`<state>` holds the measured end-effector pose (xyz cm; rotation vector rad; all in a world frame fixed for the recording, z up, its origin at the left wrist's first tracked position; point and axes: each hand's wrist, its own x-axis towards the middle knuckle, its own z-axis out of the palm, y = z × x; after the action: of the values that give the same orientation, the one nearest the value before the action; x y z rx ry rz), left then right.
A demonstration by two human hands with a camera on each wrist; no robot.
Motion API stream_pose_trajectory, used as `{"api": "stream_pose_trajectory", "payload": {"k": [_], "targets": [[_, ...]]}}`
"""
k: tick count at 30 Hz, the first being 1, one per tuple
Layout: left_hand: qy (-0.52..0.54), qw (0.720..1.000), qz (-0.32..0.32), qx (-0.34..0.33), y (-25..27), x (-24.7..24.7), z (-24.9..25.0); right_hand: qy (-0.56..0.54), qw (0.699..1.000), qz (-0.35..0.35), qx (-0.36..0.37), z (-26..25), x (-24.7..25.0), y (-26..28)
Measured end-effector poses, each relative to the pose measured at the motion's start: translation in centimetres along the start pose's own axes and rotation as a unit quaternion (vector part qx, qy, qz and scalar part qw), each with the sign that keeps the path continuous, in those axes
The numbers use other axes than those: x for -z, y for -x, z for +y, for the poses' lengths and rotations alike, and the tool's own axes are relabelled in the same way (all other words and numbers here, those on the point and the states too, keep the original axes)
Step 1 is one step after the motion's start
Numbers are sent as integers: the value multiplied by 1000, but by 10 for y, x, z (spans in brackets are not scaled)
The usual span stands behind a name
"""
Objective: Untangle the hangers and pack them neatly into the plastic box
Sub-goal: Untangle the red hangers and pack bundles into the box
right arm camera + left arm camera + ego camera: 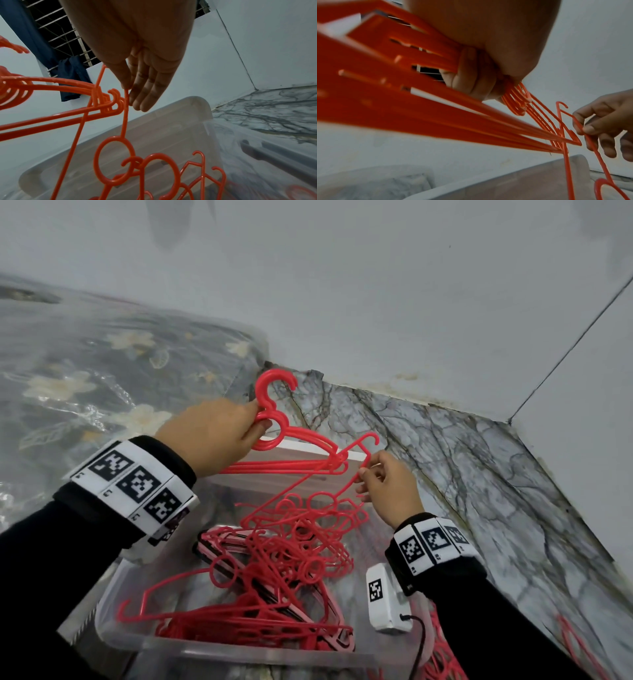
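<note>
A bundle of aligned red hangers (pixel 291 463) is gripped at its necks by the left hand (pixel 209 436), fingers curled round the stacked rings, and is held above the far rim of the clear plastic box (pixel 113 587). A single red hanger (pixel 359 460) is pinched on its thin wire by the right hand (pixel 390 491), thumb against fingertips (pixel 130 97), just beside the bundle's shoulder end. In the right wrist view this hanger is seen crossing the bundle's small end hooks, and its ring is threaded by the hook of another hanger below. Beneath both hands, inside the box, a loose tangle of hangers (pixel 294 546) is heaped, and against the box's left wall some pink hangers (pixel 222 542) lie flatter.

The main risk is judged to be a snag: if the pinched hanger is pulled upward or sideways, the hanger hooked through its ring could be dragged with it, and part of the heap lifted out of the box. The thin plastic could be bent or snapped if force is applied while the hooks are locked. The bundle could also be fanned out or dropped if its end hooks are caught by the single hanger, since only the necks are held. More red hangers (pixel 442 659) lie on the marble floor (pixel 496 491) outside the box's right wall, near a cable that could be caught.
</note>
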<state>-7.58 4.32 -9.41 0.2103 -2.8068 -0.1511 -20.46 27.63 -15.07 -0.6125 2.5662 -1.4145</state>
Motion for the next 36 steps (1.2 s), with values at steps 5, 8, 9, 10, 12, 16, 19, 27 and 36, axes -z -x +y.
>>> {"api": "stream_pose_trajectory", "payload": {"k": [5,8,9,10,12,16,19,27,36], "targets": [[63,998,-11,28,1,6,-4,11,1000,-22,-19,9,-1,-2],[71,996,-17,48,2,4,-4,10,999,-32,-9,9,-5,-2],[79,995,-26,53,2,4,-5,8,999,-33,-2,9,-6,-2],[85,994,-36,57,1,4,-5,7,999,-32,4,9,-6,-2],[90,993,-56,59,-2,4,-6,11,1000,-24,13,9,-6,-4],[113,988,-73,70,-3,3,-6,17,1000,-18,-9,13,-4,-8],[78,992,-74,66,-2,3,-4,31,998,-39,-36,17,-9,-8],[78,986,-136,47,-1,1,-3,-20,998,-36,-41,17,-13,-14],[121,991,-38,48,1,3,-3,60,988,-78,-120,28,-11,-9]]}}
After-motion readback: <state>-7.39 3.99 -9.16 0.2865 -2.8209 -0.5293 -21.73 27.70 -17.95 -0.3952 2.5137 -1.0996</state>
